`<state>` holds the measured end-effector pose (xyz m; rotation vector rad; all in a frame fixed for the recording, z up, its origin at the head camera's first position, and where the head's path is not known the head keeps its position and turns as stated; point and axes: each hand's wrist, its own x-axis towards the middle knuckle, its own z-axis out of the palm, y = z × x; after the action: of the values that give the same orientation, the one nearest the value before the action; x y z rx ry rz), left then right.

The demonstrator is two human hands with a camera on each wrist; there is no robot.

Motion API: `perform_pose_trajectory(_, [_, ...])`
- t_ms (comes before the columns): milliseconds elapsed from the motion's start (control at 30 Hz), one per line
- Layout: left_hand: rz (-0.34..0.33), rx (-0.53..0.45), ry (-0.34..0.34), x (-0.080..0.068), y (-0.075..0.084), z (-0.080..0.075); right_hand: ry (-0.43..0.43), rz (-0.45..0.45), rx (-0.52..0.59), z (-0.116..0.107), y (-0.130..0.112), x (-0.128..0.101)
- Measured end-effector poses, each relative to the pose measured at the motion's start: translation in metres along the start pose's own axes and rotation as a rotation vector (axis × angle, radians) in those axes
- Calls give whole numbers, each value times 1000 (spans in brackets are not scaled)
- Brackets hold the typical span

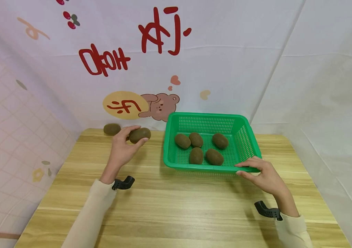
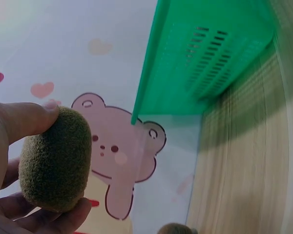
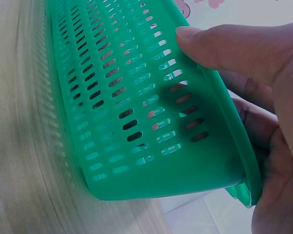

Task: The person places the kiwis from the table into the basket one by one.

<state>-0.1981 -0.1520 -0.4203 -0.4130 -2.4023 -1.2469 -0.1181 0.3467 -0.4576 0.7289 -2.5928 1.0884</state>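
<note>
Between thumb and fingers my left hand (image 1: 123,146) holds a brown fuzzy kiwi (image 1: 140,135), left of the basket. The same kiwi (image 2: 56,158) fills the grasp in the left wrist view. Another kiwi (image 1: 112,129) lies at the table's back left, just beyond that hand. A green plastic basket (image 1: 200,167) with slotted walls stands on the table and has several kiwis (image 1: 214,157) on its floor. My right hand (image 1: 264,175) grips the basket's front right corner by the rim. In the right wrist view its thumb (image 3: 205,46) lies on the outer side while fingers reach behind the rim.
Under everything is a light wood table (image 1: 176,210). A white cloth backdrop (image 1: 225,69) with red characters and a printed bear (image 1: 161,106) rises right behind the table's back edge. Pale curtains hang at both sides. Each wrist wears a black mount (image 1: 123,183).
</note>
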Motion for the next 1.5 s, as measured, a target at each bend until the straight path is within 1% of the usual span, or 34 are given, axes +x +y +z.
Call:
perform_pose_trajectory(200, [15,-3,-18,3,10,8,-4,-6,2,0,1,1])
perform_pose_trajectory(400, [27,-43,-60,7,19,19,0,-2,4,-1,0,1])
perform_pose_trajectory(700, [71,-104,-120,11,36,37,7,10,-6,-1,-4,-1])
perform_pose_trajectory(967, [114,-154,-149,14,47,52,1,-4,4,-1,-1,1])
perform_pose_trajectory(1200, [136,-142,-179,15,55,62,-2,-3,3,-1,0,1])
perform_pose_trajectory(1433, [113,-124,-227,13,63,71,0,-1,-5,0,0,0])
perform_pose_trajectory(1500, [118,-124,-237,12,65,74,1,-2,-6,0,0,0])
